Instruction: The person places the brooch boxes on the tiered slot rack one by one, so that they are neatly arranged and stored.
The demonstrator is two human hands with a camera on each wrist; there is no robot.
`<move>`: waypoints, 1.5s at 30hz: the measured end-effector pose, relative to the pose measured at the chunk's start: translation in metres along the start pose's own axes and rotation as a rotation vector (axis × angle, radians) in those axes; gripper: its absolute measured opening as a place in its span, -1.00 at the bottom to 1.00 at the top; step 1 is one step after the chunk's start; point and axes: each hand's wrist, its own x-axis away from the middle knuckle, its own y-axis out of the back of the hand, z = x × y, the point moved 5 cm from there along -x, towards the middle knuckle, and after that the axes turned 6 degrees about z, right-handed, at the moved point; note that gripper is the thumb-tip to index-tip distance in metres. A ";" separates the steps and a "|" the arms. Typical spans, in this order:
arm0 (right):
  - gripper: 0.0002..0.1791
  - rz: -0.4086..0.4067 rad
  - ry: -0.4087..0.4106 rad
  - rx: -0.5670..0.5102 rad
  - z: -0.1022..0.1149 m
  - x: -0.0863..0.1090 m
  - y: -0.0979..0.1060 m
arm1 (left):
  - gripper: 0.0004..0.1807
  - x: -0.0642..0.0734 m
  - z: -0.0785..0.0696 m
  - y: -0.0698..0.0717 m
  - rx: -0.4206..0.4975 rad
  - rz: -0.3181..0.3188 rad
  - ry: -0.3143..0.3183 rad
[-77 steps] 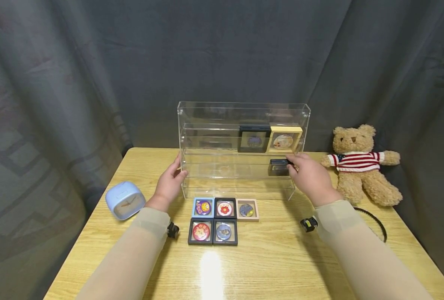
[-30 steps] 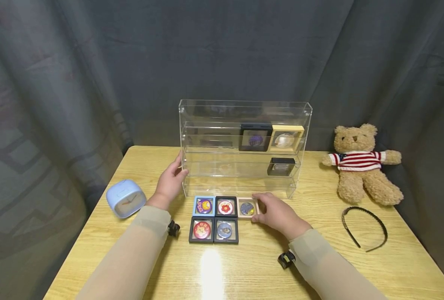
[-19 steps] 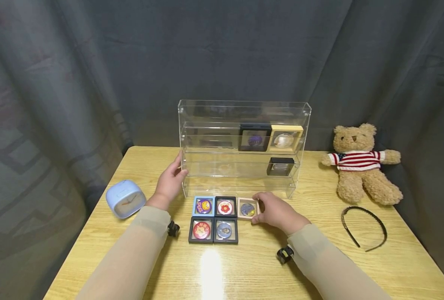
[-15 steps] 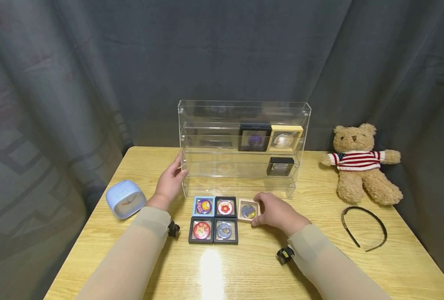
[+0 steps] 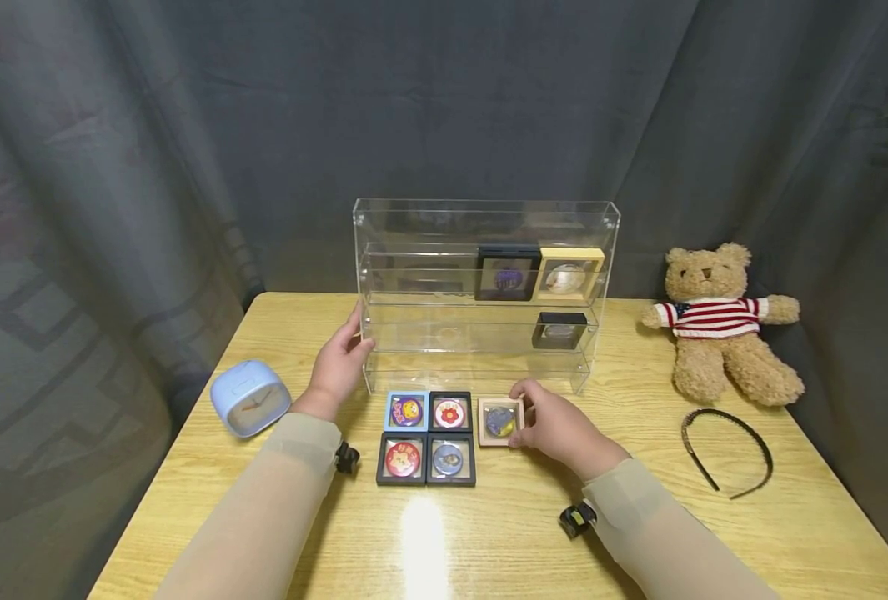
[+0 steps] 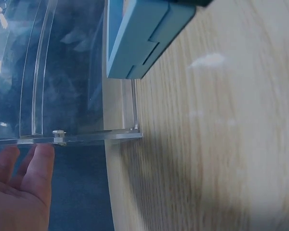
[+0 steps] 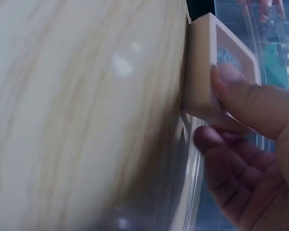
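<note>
A clear acrylic display rack (image 5: pixel 444 333) stands upright on the table. At its left side panel, my left hand (image 5: pixel 340 367) grips the edge, thumb in front and fingers (image 6: pixel 37 168) along the outside. My right hand (image 5: pixel 559 427) pinches a pale pink square display frame (image 5: pixel 500 441) by its right side; a blue-and-yellow round badge shows inside. The right wrist view has the thumb (image 7: pixel 253 101) over the frame's face. Left of it lie a blue frame (image 5: pixel 406 412) and several black frames, including the red-flower one (image 5: pixel 450 412). They hold badges too.
In the rack sit a black frame (image 5: pixel 507 273), a yellow frame (image 5: pixel 569 276) and a lower black frame (image 5: pixel 559 331). A blue clock (image 5: pixel 250 398) stands left. A teddy bear (image 5: pixel 717 333) and a black headband (image 5: pixel 729 414) lie right.
My right hand has left the black frame on the rack's lower shelf and come down to the pink frame, which it has shifted slightly right, away from its neighbours. My left hand stays put.
</note>
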 end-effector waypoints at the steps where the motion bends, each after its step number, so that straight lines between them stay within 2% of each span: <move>1: -0.39 -0.011 -0.001 -0.014 -0.001 0.001 0.001 | -0.27 0.000 0.000 0.000 0.003 0.002 -0.005; 4: -0.51 -0.046 -0.001 -0.042 -0.004 0.002 0.005 | -0.27 0.000 0.000 0.000 0.007 -0.001 -0.003; 8: -0.52 -0.060 0.037 -0.070 -0.003 0.005 0.011 | -0.27 0.000 -0.001 0.000 0.000 0.000 0.000; 11: -0.49 -0.082 0.083 -0.053 0.001 0.006 0.018 | -0.27 0.000 -0.001 0.000 -0.006 0.002 -0.007; 14: -0.55 -0.139 0.121 -0.004 0.007 0.006 0.030 | -0.27 0.001 -0.001 0.000 -0.007 0.002 -0.011; 21: -0.69 -0.257 0.152 -0.037 0.026 0.004 0.071 | -0.27 0.002 -0.001 0.000 0.019 -0.006 -0.011; 27: -0.63 -0.351 0.132 -0.053 0.044 -0.002 0.112 | -0.27 0.002 -0.003 0.000 0.011 -0.004 -0.022; 30: -0.63 -0.393 0.136 -0.049 0.051 -0.008 0.125 | -0.28 0.002 -0.002 0.000 0.007 0.005 -0.021; 34: -0.63 -0.412 0.138 -0.031 0.054 -0.020 0.130 | -0.27 0.002 -0.001 0.001 0.011 0.005 -0.025; 38: -0.63 -0.382 0.112 -0.005 0.051 -0.030 0.128 | -0.25 0.001 0.001 0.002 0.020 0.000 -0.026; 45: -0.63 -0.348 0.066 0.026 0.042 -0.034 0.124 | -0.24 0.000 0.001 0.000 0.027 0.000 -0.040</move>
